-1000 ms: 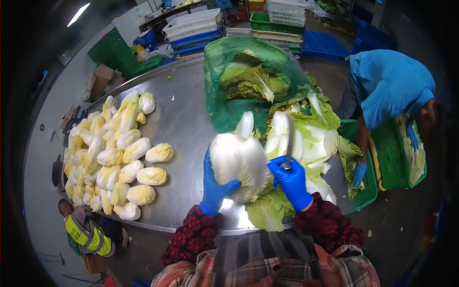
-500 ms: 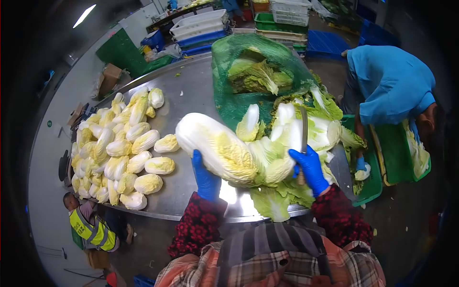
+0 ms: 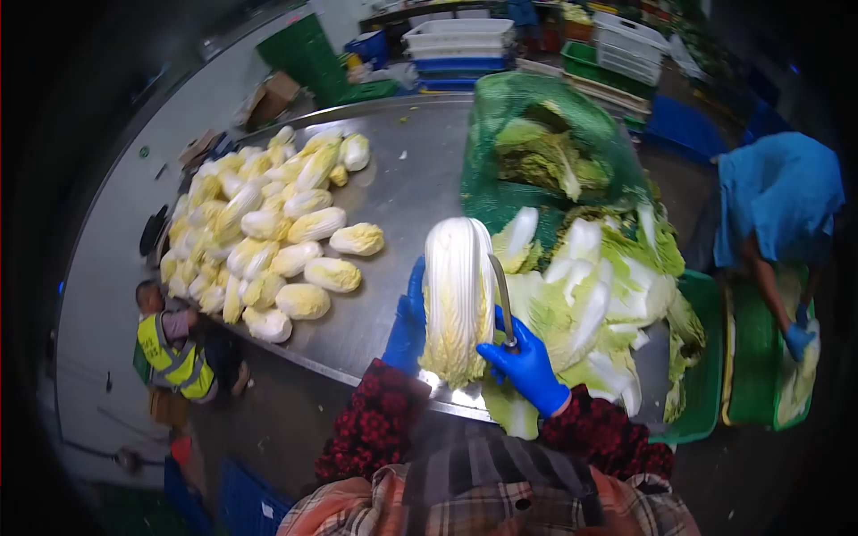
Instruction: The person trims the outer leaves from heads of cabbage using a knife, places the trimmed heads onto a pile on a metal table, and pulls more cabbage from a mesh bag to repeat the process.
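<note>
A trimmed napa cabbage (image 3: 458,295) stands on end above the table's near edge, white ribs upward and yellow leaf tips low. My blue-gloved left hand (image 3: 407,323) grips it from the left side, with its fingers partly hidden behind the head. In my right hand (image 3: 529,364), also gloved, is a knife (image 3: 503,299) with a narrow curved blade pointing up along the cabbage's right side. The fingers of that hand touch or nearly touch the cabbage's lower right. Loose outer cabbage leaves (image 3: 594,304) lie heaped just right of the knife.
Trimmed cabbages (image 3: 268,223) are piled on the left of the steel table (image 3: 420,134). A green mesh sack (image 3: 500,116) with leaves lies at the back. A co-worker in blue (image 3: 778,196) bends over green crates (image 3: 702,402) at right; a person in a yellow vest (image 3: 174,353) is low at left.
The cabbage has turned from lying slanted to upright, and my right hand has brought the knife left against its side. The whole view has swung left.
</note>
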A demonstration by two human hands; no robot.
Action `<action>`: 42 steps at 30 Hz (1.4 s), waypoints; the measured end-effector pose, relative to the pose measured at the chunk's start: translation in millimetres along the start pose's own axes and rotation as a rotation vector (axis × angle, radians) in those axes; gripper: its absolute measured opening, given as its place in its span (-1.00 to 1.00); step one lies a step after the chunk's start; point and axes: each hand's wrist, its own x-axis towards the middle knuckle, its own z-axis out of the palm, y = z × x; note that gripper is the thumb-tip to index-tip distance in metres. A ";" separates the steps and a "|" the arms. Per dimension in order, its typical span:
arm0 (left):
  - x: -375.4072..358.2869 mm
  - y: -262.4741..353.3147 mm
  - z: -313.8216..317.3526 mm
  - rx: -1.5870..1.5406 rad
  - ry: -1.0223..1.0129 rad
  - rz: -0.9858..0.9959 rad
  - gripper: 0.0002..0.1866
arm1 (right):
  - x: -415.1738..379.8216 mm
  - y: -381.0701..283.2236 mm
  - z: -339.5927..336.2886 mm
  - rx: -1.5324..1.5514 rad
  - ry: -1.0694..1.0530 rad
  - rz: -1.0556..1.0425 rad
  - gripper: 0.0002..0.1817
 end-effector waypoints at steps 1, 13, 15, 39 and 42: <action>-8.7 -3.0 -7.8 -0.018 0.035 -0.054 0.07 | -1.1 8.6 2.6 0.006 0.018 -0.027 -0.32; -33.3 38.4 -112.9 -0.177 0.045 -0.297 -0.13 | 10.2 18.5 63.9 -0.174 -0.014 -0.007 -0.44; -29.3 48.3 -142.6 -0.321 0.012 -0.363 -0.14 | 17.8 12.9 82.1 -0.081 0.014 0.165 -0.45; 126.3 342.3 -450.9 -0.188 0.432 0.361 -0.20 | 145.6 64.5 182.2 -0.451 0.219 0.433 -0.66; 154.9 376.2 -527.2 -0.010 0.800 0.333 -0.11 | 147.8 66.1 186.5 -0.398 0.194 0.422 -0.67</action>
